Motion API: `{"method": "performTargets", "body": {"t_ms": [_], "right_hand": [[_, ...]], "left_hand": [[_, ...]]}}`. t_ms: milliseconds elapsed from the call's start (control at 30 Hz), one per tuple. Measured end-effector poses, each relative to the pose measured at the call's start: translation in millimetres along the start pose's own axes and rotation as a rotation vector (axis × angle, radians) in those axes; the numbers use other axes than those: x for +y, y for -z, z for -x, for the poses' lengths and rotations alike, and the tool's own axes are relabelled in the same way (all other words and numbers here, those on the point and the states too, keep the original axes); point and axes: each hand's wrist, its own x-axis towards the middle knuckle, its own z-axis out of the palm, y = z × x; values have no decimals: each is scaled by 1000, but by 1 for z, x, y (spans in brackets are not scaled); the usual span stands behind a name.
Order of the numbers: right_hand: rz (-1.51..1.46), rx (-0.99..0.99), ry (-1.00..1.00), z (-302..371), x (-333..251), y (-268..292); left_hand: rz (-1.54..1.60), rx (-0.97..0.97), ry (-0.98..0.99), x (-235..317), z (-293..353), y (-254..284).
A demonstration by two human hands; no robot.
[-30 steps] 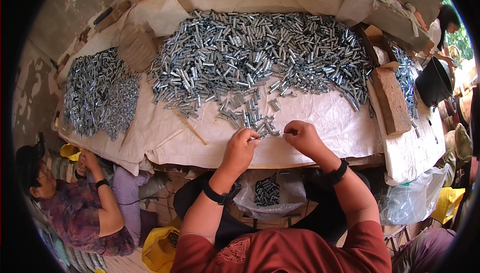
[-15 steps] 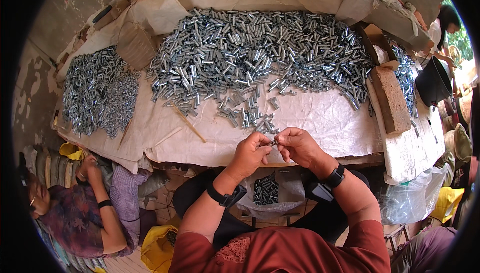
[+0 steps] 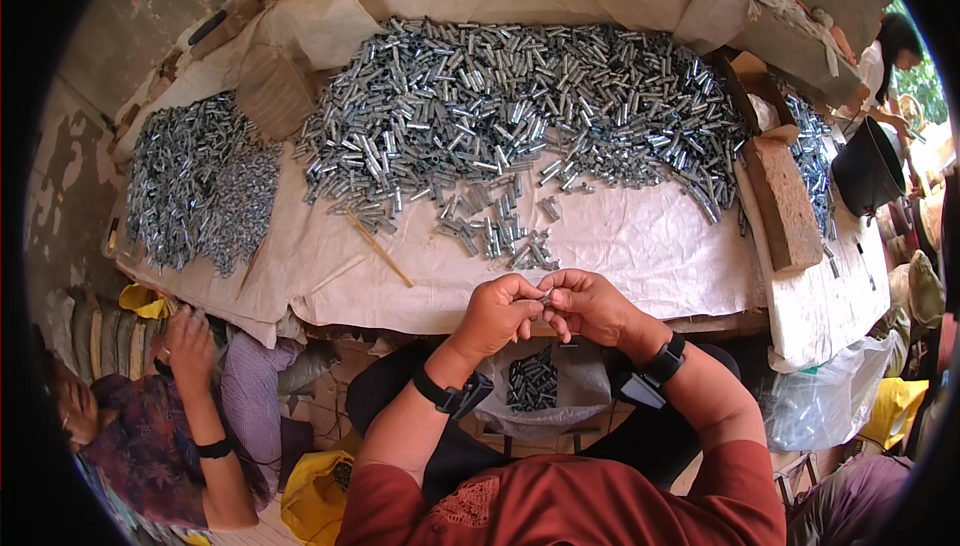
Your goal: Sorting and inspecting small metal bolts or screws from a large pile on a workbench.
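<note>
A low table covered with off-white sheeting [image 3: 640, 246] carries two heaps of small silvery metal tubes [image 3: 520, 116] [image 3: 195, 181], a brown wooden block [image 3: 782, 201] and a thin wooden stick [image 3: 375, 244].

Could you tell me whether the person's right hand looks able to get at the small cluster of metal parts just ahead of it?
Probably yes. The right hand is at the table edge, pinching a part together with the left hand, and only bare cloth lies between it and the cluster.

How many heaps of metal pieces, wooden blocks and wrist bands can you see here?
Heaps of metal pieces on the table: 3, a big middle heap, a left heap and a right heap
Wooden blocks: 1
Wrist bands on the worker: 2, left, right
Total: 6
</note>
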Motion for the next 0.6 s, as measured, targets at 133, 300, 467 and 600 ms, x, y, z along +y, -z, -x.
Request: {"method": "performTargets", "body": {"t_ms": [133,300,467,600], "right_hand": [[162,139,60,0,1,3],[615,172,75,7,-10,9],[1150,152,63,9,-36,-6],[1749,454,644,-20,-24,17]], "left_hand": [[-327,36,-63,1,-10,6],[-1036,357,-517,1,-33,11],[-1300,375,-477,-16,-53,8],[-1343,443,-445,-23,-57,7]]}}
